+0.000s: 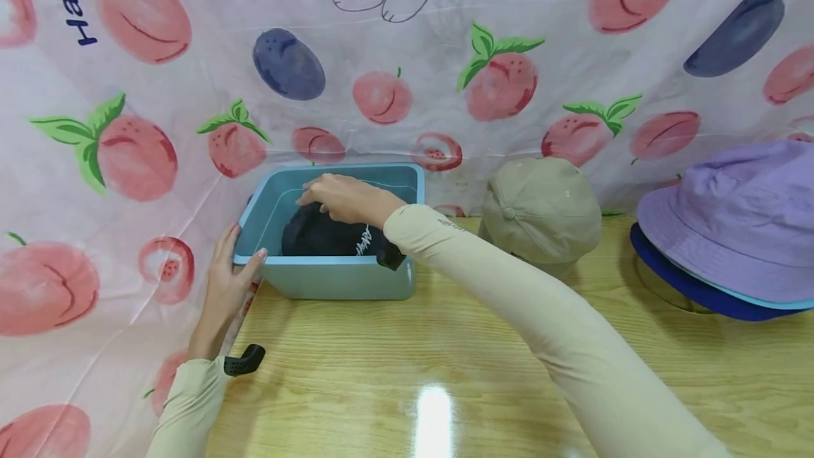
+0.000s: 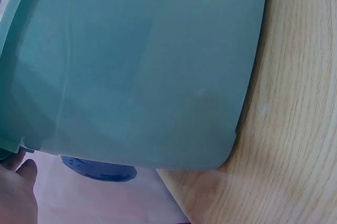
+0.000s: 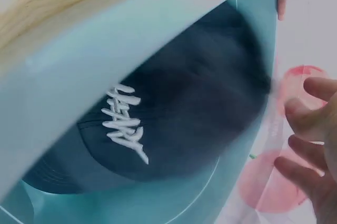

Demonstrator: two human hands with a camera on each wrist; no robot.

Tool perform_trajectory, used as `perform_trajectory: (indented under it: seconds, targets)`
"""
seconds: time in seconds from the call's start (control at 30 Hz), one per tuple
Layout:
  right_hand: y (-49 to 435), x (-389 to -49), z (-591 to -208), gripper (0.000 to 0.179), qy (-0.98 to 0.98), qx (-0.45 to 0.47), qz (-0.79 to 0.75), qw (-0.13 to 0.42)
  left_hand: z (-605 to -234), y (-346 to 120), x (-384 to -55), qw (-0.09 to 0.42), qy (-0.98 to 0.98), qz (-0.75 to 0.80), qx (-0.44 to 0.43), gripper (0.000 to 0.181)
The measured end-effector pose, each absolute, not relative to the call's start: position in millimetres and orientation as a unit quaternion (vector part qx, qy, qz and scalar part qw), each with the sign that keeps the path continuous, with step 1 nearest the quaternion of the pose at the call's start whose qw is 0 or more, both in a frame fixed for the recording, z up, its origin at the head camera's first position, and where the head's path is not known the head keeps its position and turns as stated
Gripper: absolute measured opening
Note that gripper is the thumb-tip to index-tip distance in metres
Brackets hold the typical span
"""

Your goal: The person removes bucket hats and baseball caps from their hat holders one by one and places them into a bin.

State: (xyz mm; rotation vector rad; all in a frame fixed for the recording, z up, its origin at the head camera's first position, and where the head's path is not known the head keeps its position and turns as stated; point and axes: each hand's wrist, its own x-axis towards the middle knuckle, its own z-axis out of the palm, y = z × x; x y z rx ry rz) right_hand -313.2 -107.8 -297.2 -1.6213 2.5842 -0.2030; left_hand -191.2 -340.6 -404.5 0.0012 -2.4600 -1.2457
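A black baseball cap with white embroidered lettering lies inside a blue-green plastic bin. Over the cap is my right hand, its fingers loosely bent and spread. In the right wrist view those fingers hold nothing and stand apart from the cap. My left hand holds the bin's near left corner, thumb at the front rim and fingers along the left side. In the left wrist view the bin's wall fills most of the picture, with part of the left hand at its lower left.
A beige cap sits on the wooden table to the right of the bin. Farther right is a stack of bucket hats, a lilac one above a dark blue one. A fruit-patterned cloth hangs behind and on the left.
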Motion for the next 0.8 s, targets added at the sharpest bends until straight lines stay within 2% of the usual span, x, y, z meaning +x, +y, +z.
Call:
perform_trajectory:
  seconds: [0.17, 0.3, 0.47, 0.8]
  targets:
    - [-106, -311, -300, 0.044, 0.856, -0.501, -0.084, 0.099, -403, -340, -192, 0.2, -0.878, -0.434, -0.007, 0.071]
    - [-100, -310, -302, 0.042, 0.86, -0.487, -0.087, 0.124, -404, -340, -193, 0.201, -0.88, -0.43, -0.009, 0.071]
    - [-90, -312, -298, 0.037, 0.856, -0.487, -0.125, 0.123, -405, -340, -192, 0.199, -0.88, -0.432, -0.008, 0.071]
    - [-59, -316, -282, 0.03, 0.856, -0.485, -0.158, 0.082, -403, -338, -188, 0.185, -0.883, -0.431, 0.002, 0.072]
